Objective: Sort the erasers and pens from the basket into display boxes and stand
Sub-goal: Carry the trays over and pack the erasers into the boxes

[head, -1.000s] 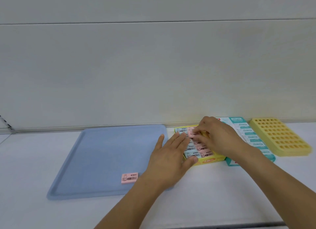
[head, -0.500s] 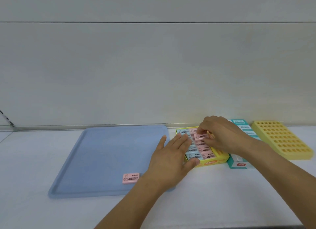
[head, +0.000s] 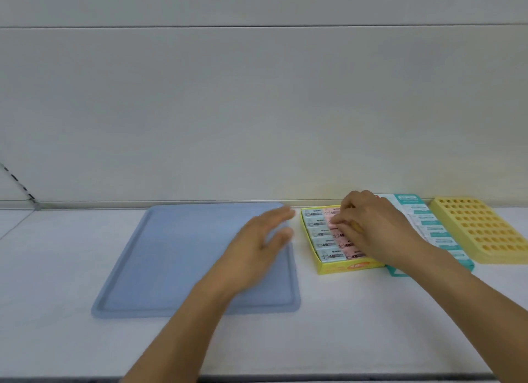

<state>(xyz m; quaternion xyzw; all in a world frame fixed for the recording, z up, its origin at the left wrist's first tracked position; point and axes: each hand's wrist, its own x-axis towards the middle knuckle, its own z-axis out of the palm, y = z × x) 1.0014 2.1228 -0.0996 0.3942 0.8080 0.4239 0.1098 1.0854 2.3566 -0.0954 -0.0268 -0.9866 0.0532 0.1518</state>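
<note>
Pink erasers (head: 347, 244) fill the yellow display box (head: 343, 267) right of centre, under the right hand's (head: 374, 228) curled fingertips; whether they pinch one is unclear. Left hand (head: 257, 248) hovers flat-fingered over the blue tray (head: 160, 257) on the white counter (head: 328, 339).

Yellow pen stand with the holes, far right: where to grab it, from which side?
Probably the near short edge of the yellow plastic pen stand: it lies flat as a low slab, that edge faces bare table, while the teal display box crowds its left side. Come from the front, thumb on top, fingers on the front wall.
</note>
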